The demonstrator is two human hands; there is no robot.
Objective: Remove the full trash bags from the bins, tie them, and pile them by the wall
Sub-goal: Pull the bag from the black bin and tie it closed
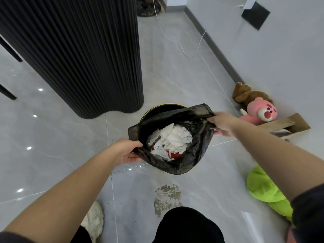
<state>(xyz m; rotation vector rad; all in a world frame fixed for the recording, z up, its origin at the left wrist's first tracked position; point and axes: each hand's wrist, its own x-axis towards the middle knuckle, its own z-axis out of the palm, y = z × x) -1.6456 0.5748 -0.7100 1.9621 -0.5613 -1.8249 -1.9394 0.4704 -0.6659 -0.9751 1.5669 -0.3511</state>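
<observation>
Beyond the fingers (135,143), the trash bag (175,165) hides most of the bin (157,110). A far bag (148,8) is cut by the top edge; both hands' fingertips vanish under the plastic.

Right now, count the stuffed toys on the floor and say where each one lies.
3. A brown plush lies against the wall's baseboard, a pink bear lies just in front of it, and a green plush lies nearer, under the right forearm, partly hidden. Others may lie out of view.

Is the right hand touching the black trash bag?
Touching. The head view shows the right hand pinching the rim of the black trash bag, with bag plastic gathered under its fingers.
</observation>
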